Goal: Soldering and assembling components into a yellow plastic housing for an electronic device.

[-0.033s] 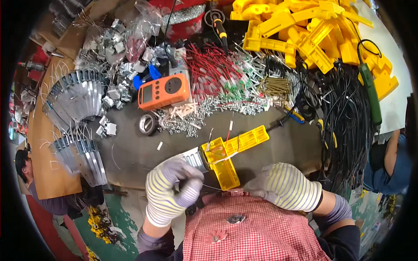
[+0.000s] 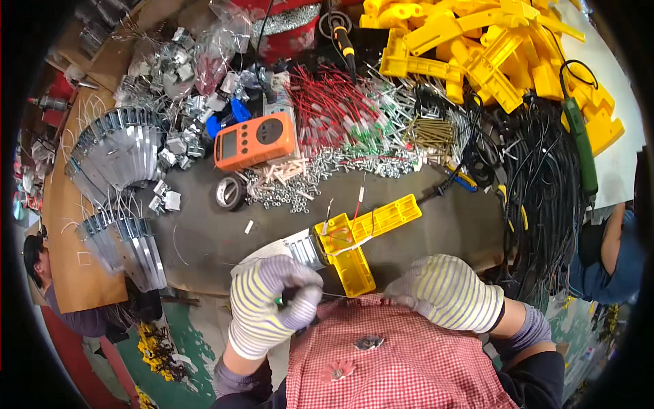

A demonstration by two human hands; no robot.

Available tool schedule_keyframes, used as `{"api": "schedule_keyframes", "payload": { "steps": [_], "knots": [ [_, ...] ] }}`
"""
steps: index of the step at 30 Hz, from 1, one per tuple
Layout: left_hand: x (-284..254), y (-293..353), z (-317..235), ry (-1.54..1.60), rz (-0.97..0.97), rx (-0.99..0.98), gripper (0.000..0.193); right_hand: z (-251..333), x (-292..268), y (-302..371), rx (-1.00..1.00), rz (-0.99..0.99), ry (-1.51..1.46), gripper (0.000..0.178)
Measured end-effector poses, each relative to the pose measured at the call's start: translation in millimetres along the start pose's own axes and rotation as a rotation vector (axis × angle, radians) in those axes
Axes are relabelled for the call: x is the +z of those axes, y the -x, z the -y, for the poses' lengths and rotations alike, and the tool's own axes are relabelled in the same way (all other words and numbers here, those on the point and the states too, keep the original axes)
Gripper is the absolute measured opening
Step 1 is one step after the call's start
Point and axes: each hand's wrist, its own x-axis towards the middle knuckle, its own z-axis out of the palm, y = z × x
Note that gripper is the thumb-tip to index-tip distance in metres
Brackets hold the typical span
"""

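At the near edge of the surface (image 2: 453,225), a thin wire (image 2: 332,295) is pinched in the closed grip of the left hand (image 2: 276,303), but whether its other end is held by the right hand (image 2: 446,294) cannot be told. Just past the hands, a yellow shell (image 2: 354,273) is laid close to that edge, with a red wire (image 2: 357,208) left sticking up from it. If the thin wire were pulled too hard, it could be snapped, and if the yellow shell were bumped by either hand, it could be tipped off the edge.
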Motion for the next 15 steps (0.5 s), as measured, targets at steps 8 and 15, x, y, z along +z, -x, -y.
{"api": "schedule_keyframes", "payload": {
  "steps": [8, 15],
  "knots": [
    [-1, 17, -4, -0.433, 0.151, 0.423, 0.035, 18, -7, -10, 0.187, -0.097, 0.391, 0.012],
    [15, 27, 0, 0.017, -0.129, -0.130, 0.058, 19, -4, -13, 0.052, -0.118, 0.480, 0.020]
  ]
}}
